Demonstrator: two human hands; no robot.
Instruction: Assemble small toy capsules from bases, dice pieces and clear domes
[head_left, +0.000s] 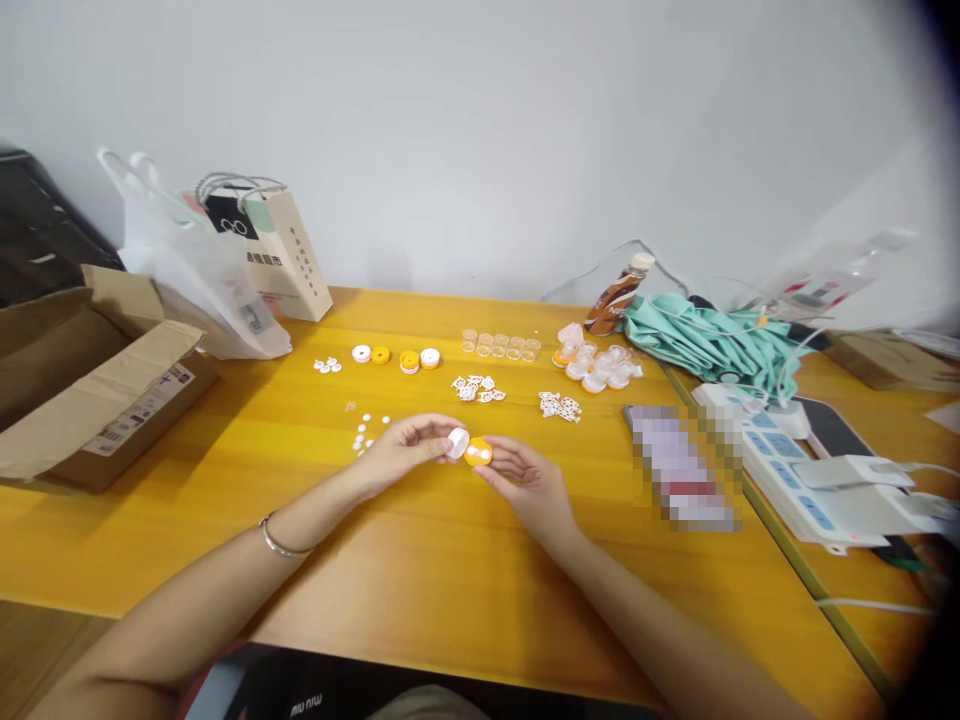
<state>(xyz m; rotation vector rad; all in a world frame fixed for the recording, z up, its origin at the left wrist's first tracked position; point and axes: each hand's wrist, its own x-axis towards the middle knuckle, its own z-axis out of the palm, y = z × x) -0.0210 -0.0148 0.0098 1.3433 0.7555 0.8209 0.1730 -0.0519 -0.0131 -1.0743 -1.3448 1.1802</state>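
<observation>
Between the thumb and fingers of my left hand is a small white round cap, tilted toward the right. My right hand pinches a yellow round piece with white spots on its face. The two pieces are side by side, very close, above the table; whether they touch I cannot tell. Left of my left hand lie several small white discs. Beyond my hands are white openwork pieces in a pile, and a second pile of openwork pieces lies to the right.
White and yellow round parts, clear cups and bagged orange-white pieces stand farther back. A cardboard box and bags are left. A blurred-out flat object, a power strip, green cloth and a bottle are right.
</observation>
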